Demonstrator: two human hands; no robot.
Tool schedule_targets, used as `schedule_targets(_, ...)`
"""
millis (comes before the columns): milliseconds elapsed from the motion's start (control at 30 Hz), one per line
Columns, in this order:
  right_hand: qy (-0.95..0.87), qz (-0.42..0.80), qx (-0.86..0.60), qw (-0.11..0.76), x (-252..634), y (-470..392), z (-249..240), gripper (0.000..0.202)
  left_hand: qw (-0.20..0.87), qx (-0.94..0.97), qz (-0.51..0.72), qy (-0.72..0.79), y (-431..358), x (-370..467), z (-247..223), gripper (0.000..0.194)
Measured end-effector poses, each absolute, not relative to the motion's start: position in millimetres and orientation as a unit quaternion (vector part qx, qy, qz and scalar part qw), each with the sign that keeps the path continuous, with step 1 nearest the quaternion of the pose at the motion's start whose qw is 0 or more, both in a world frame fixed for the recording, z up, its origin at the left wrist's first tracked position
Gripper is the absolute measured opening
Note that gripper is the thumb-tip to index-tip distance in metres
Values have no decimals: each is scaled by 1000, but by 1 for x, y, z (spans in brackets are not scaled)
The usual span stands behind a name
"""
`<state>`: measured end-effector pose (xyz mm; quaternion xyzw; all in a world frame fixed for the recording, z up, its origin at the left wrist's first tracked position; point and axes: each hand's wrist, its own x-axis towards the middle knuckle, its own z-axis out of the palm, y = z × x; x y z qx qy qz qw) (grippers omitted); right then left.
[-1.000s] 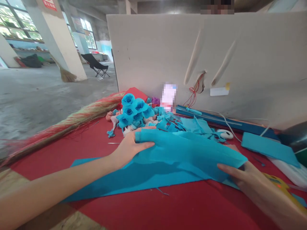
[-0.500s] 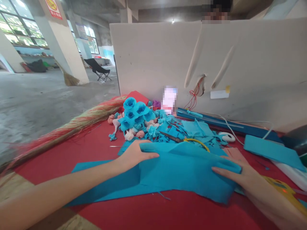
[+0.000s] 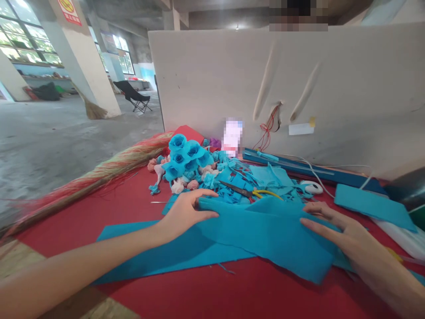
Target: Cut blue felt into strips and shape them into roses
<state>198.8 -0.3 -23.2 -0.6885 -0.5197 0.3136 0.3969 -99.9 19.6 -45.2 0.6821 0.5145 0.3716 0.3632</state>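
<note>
Two hands, both yours, on one large blue crepe-paper sheet (image 3: 265,235), raised in front of you over the red tabletop (image 3: 212,292). Left hand (image 3: 181,217): closed narrowly on the sheet's left end, thumb toward you, fingers behind. Right hand (image 3: 353,237): thumb and fingers close together about the upper edge near the right end – paper between them, firmness of the pinch impossible to tell. The sheet's upper edge is folded; its lower right corner hangs toward you.

One second blue sheet (image 3: 172,257), lying flat beneath, passing under your left forearm. One pair of scissors (image 3: 247,193), yellow-handled, dark-bladed, resting just beyond the raised sheet on a heap of blue scraps (image 3: 239,177). One cluster of blue paper roses (image 3: 186,155), beyond your left hand, with small pale and pink flowers at its foot. One folded blue stack (image 3: 373,206), beyond your right hand. One white rounded object (image 3: 312,188), between stack and scraps – exact kind unclear. One yellow item (image 3: 393,254), mostly hidden behind your right hand.
</note>
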Motion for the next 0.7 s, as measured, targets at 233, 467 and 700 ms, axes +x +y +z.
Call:
schedule_targets(233,-551,335,-667,375,211,8,-28,38,369,685,370,508,24,-104,-49,39)
schedule_targets(467,-528,415,-660,337,207,-7,-17,27,507,592,430,455,20,-104,-26,29)
schedule_targets(700,-637,414,-610,224,204,-20,-7,27,556,619,372,410,12,-109,9,14)
